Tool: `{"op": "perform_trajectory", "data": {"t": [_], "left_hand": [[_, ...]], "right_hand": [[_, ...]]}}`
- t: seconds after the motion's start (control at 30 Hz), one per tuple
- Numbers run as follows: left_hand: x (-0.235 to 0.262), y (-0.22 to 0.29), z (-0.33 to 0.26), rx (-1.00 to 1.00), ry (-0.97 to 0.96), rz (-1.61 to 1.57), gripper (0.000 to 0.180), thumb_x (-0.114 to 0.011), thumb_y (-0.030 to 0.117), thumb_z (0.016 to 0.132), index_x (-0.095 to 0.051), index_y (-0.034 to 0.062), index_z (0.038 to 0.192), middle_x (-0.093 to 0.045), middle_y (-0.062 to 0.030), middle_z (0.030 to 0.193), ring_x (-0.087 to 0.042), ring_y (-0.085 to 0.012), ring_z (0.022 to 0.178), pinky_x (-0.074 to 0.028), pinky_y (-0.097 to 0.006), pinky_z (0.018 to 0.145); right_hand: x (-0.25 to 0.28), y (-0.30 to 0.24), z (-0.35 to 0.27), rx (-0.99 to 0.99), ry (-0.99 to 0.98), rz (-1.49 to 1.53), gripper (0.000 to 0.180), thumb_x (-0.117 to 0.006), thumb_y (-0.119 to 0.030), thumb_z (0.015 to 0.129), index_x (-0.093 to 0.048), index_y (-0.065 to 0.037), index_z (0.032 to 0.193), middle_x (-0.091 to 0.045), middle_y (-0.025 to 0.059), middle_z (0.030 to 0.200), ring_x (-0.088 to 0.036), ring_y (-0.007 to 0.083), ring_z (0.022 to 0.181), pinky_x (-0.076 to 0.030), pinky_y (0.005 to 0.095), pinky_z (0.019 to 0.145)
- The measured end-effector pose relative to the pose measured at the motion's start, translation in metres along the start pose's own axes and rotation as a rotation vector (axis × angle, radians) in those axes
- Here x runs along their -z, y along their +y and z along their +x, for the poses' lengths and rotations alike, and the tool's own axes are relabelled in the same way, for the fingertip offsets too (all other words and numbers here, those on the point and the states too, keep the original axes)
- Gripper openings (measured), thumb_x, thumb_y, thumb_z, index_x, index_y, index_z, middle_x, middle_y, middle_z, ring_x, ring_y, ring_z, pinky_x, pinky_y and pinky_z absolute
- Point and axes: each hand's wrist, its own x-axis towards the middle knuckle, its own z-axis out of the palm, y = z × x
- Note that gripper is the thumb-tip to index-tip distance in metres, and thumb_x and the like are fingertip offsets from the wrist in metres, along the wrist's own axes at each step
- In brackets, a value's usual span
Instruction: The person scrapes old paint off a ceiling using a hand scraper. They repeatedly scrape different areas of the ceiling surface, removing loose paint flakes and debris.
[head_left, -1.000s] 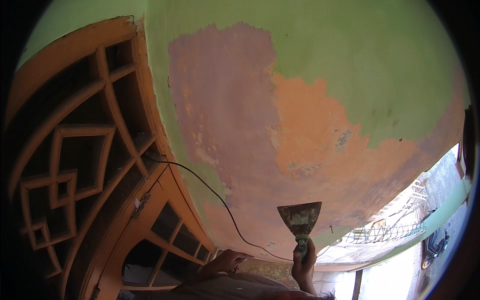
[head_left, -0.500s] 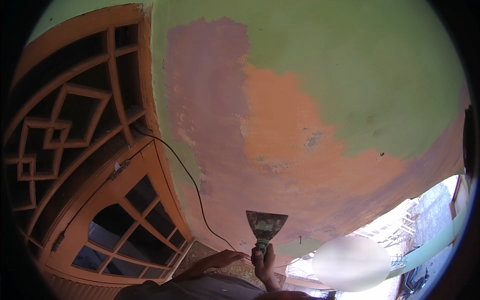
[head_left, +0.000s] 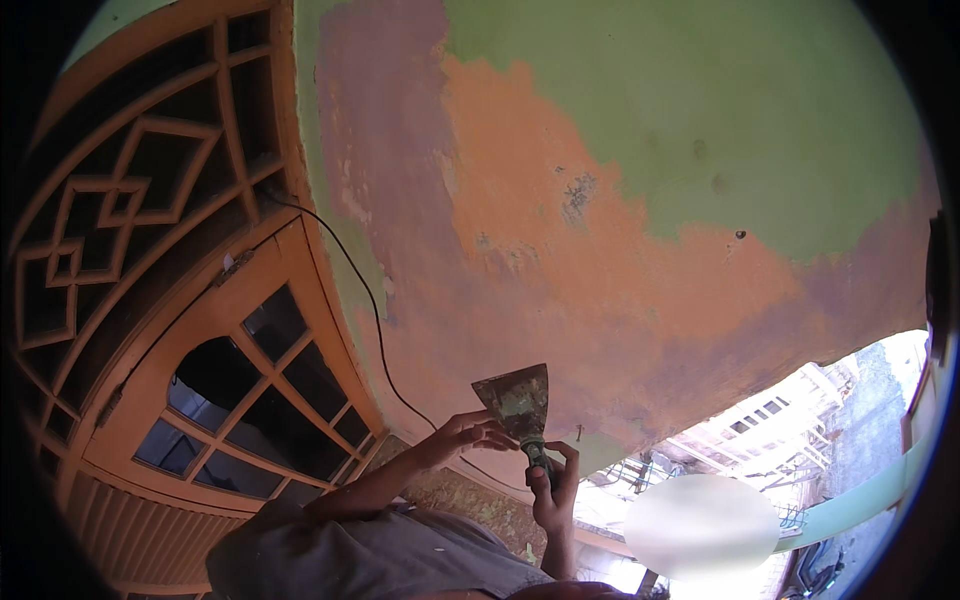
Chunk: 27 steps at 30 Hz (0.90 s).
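My right hand [head_left: 556,492] is wrapped round the handle of a wide-bladed paint scraper [head_left: 518,400]. Its blade points up and tilts to the left, with worn, dirty patches on the metal. Close beside the lower blade and neck is my left hand [head_left: 462,437], fingers extended and slightly apart; whether the fingertips touch the scraper I cannot tell. Behind both hands rises the wall [head_left: 620,330], with green paint above and scraped purple and orange layers showing below. The scraper's blade appears apart from the wall.
At left stands an orange wooden door [head_left: 255,375] with glass panes, under a latticed wooden frame [head_left: 150,170]. A black cable [head_left: 370,290] runs from the frame down along the wall. A nail [head_left: 579,432] sticks out right of the scraper. Bright open space lies at lower right.
Both hands and the scraper have risen, and the blade now leans left. My left hand has come up close to the blade. The view has shifted, so the wall sits higher in it.
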Motion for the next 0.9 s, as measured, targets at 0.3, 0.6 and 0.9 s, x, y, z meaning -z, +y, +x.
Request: {"op": "perform_trajectory", "data": {"t": [0.3,0.6,0.9], "left_hand": [[-0.039,0.048,0.04,0.043,0.197,0.202,0.054,-0.063,0.044,0.101,-0.06,-0.0006,0.131,-0.068,-0.0099,0.122,-0.062,-0.0184,0.118,-0.049,-0.041,0.102],[-0.038,0.143,0.075,-0.175,0.097,0.44,0.044,-0.058,0.038,0.106,-0.066,-0.0035,0.118,-0.072,-0.0068,0.106,-0.066,-0.0112,0.099,-0.052,-0.032,0.088],[-0.036,0.256,0.109,-0.498,0.146,0.53,0.041,-0.057,0.038,0.106,-0.069,-0.001,0.106,-0.071,-0.0028,0.094,-0.06,-0.0053,0.087,-0.05,-0.029,0.078]], "right_hand": [[-0.013,-0.024,-0.011,0.073,0.088,0.059,0.061,-0.056,-0.028,0.105,-0.026,-0.002,0.151,-0.061,0.0052,0.082,-0.05,0.0079,0.068,-0.039,0.0234,0.063],[-0.053,-0.057,0.037,0.446,0.127,-0.273,0.064,-0.064,-0.009,0.098,-0.03,-0.004,0.152,-0.061,0.0149,0.105,-0.063,0.0212,0.085,-0.053,0.0338,0.07],[-0.085,-0.174,0.113,0.577,0.25,-0.726,0.068,-0.064,0.0,0.088,-0.044,-0.014,0.151,-0.058,0.0147,0.106,-0.07,0.0306,0.077,-0.059,0.0426,0.059]]}}
